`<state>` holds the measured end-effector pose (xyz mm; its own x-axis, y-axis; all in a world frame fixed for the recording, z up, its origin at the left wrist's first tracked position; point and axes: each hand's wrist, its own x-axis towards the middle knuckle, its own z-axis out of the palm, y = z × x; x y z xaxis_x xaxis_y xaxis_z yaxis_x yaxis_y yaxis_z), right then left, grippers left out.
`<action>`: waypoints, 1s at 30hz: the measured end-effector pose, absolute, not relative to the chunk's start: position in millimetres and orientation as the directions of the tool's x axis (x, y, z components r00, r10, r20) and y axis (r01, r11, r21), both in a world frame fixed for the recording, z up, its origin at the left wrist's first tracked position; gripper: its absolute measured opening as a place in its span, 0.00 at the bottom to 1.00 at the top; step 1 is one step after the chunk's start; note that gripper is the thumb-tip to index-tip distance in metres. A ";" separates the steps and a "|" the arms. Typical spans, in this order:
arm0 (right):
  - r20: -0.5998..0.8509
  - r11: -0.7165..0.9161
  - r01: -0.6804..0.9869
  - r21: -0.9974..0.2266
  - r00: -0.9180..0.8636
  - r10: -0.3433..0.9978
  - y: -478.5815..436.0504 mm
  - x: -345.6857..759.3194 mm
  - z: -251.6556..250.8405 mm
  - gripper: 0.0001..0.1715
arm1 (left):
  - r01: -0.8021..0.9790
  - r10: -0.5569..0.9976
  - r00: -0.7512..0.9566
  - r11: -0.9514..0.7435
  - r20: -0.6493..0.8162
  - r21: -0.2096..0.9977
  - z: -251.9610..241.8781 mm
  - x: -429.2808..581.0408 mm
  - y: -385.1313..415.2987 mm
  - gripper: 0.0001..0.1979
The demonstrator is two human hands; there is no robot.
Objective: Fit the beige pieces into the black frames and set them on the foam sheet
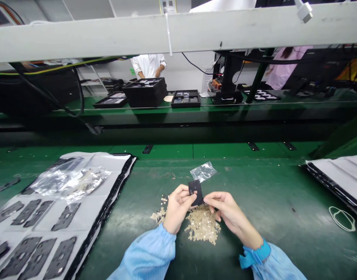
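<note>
Between thumb and fingers, my left hand (180,206) grips a small flat black plate (195,191) tilted toward me. My right hand (226,210) is closed in a pinch at the plate's lower right edge; whatever its fingertips hold is too small to make out. Under both hands lies a heap of small tan cut pieces (204,225) on the green table (155,175). A smaller scatter of pieces (159,215) sits left of it, partly behind my left hand. Just beyond the plate is a clear plastic bag (203,171).
At left, a white-lined tray (92,210) carries several black plates (60,258) and a plastic bag of pieces (76,181). Another tray (341,175) and a rubber band (342,218) are at right. A beam (108,37) crosses overhead; a person (149,65) works behind black trays (145,93).
</note>
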<state>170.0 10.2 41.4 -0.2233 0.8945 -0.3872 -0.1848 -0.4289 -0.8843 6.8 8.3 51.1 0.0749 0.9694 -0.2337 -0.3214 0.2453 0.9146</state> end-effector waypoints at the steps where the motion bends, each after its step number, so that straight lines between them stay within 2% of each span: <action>1: -0.387 -0.429 -0.188 -0.883 -0.222 0.895 10.1 169.6 41.1 0.15 | -0.323 0.967 0.089 0.254 -0.238 0.912 51.4 6.5 8.3 0.14; 22: -0.378 -0.496 -0.296 -0.816 -0.376 0.846 8.2 171.7 41.1 0.11 | -0.430 0.932 0.243 0.354 -0.271 0.831 51.8 1.7 9.4 0.14; 27: -0.358 -0.547 -0.359 -0.756 -0.473 0.805 6.8 171.1 39.2 0.10 | -0.452 0.911 0.311 0.393 -0.271 0.801 54.0 -0.3 9.2 0.14; 30: -0.341 -0.547 -0.439 -0.713 -0.464 0.817 5.6 168.5 40.5 0.10 | -0.489 0.929 0.287 0.351 -0.233 0.799 54.8 0.0 9.7 0.13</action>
<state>168.5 5.6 40.5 -0.4645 0.8174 -0.3409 -0.4389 -0.5468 -0.7130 0.0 9.7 54.8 0.2874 0.9291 -0.2329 -0.4887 0.3514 0.7986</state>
